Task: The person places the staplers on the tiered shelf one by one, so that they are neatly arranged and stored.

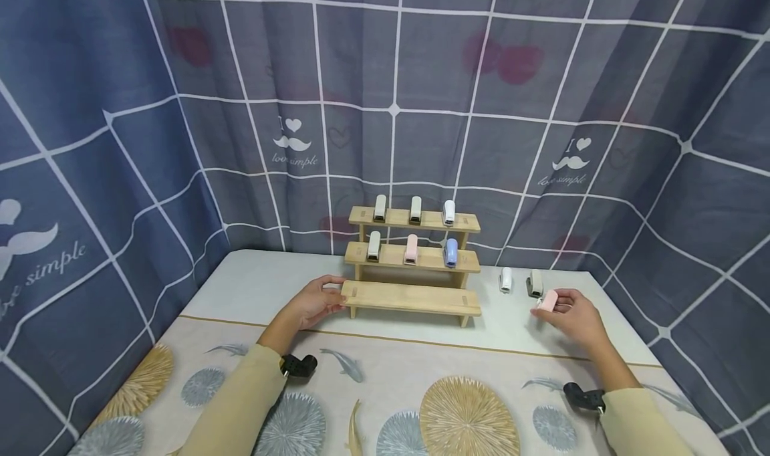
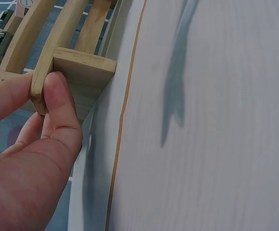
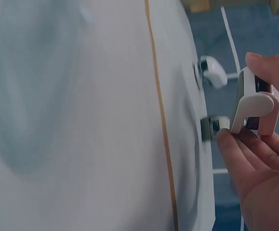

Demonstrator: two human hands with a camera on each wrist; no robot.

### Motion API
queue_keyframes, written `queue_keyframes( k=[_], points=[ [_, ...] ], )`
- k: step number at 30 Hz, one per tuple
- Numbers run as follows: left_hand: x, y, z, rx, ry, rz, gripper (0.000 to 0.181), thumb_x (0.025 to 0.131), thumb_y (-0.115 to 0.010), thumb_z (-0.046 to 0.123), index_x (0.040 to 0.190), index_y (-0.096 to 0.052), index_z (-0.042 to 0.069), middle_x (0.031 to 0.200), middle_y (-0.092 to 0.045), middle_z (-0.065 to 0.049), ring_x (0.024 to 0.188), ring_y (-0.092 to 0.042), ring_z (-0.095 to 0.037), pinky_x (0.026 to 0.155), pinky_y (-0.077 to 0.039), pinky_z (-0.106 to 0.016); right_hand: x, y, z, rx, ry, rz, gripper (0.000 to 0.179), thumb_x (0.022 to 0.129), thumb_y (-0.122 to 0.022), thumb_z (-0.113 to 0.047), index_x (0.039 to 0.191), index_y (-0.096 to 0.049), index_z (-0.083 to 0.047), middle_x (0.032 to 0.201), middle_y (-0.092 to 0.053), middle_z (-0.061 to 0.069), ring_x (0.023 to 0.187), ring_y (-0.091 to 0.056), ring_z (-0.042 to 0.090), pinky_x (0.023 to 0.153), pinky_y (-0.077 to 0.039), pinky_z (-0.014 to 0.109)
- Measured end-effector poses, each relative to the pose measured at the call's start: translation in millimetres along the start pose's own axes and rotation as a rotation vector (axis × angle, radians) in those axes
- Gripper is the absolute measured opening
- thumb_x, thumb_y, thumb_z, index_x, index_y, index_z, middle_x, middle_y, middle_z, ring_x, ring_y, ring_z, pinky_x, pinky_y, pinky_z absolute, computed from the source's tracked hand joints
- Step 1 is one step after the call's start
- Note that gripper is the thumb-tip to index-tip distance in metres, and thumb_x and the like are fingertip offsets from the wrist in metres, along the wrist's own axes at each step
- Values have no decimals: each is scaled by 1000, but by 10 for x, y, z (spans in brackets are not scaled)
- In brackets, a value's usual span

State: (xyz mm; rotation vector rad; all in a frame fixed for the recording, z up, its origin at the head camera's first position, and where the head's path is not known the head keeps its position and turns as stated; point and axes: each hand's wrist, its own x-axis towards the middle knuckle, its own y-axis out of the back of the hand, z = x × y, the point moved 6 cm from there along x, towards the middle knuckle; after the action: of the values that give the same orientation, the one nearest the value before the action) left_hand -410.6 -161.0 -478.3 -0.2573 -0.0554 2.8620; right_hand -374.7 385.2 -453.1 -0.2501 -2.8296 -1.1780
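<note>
My left hand pinches the left end of the lowest board of a three-step wooden stand. In the left wrist view, thumb and fingers hold the board's edge. My right hand grips a small pink-and-white hole punch over the right part of the white surface. The right wrist view shows this hole punch between thumb and fingers. Just behind it stand a white hole punch and a beige one.
Three hole punches, the middle one beige, stand on the top step. On the middle step are a white one, a pink one and a blue one. A checked curtain hangs behind. A patterned cloth covers the table's front.
</note>
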Motion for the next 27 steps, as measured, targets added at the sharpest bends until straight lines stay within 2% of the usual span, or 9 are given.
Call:
queue_keyframes(
  k=[2,4,7,16,22,27],
  points=[
    [-3,-1,3,1,-2,-2,61,94,-60,-11,149,-36,-7,105,-65,-11,87,-67,-13,80,-59,-24,-35,-43,-42,33,5,-9,87,81,-88,-35,139,-43,11,123,-62,27,86,-55,-9,69,-53,14],
    [-8,-2,8,2,-1,-2,60,94,-60,-11,149,-36,-7,104,-66,-10,86,-67,-13,80,-59,-24,-72,-88,-83,57,14,-13,86,81,-88,-33,140,-43,10,122,-61,23,84,-54,-11,69,-53,14],
    [-9,0,8,1,-3,-3,60,94,-60,-11,149,-35,-7,101,-66,-9,85,-67,-12,79,-59,-23,-122,-144,-150,89,28,-19,84,81,-88,-29,140,-43,9,122,-60,21,86,-54,-10,71,-54,14],
    [16,16,-17,14,7,12,60,94,-60,-11,149,-37,-5,99,-64,-8,84,-66,-12,78,-59,-22,-233,-291,-330,164,78,-50,80,80,-88,-18,140,-42,9,126,-60,27,89,-55,-11,77,-54,11],
    [6,14,-3,15,5,15,59,94,-60,-11,148,-37,-5,101,-66,-8,84,-67,-12,79,-59,-22,-285,-397,-491,234,109,-57,81,79,-89,-16,141,-43,7,124,-60,24,92,-60,-6,79,-55,12],
    [6,11,9,5,-4,6,59,95,-59,-11,149,-36,-6,100,-65,-8,84,-67,-11,79,-60,-22,-344,-498,-642,289,137,-71,83,78,-90,-16,143,-44,5,129,-59,25,98,-60,-7,85,-55,10]
  ],
)
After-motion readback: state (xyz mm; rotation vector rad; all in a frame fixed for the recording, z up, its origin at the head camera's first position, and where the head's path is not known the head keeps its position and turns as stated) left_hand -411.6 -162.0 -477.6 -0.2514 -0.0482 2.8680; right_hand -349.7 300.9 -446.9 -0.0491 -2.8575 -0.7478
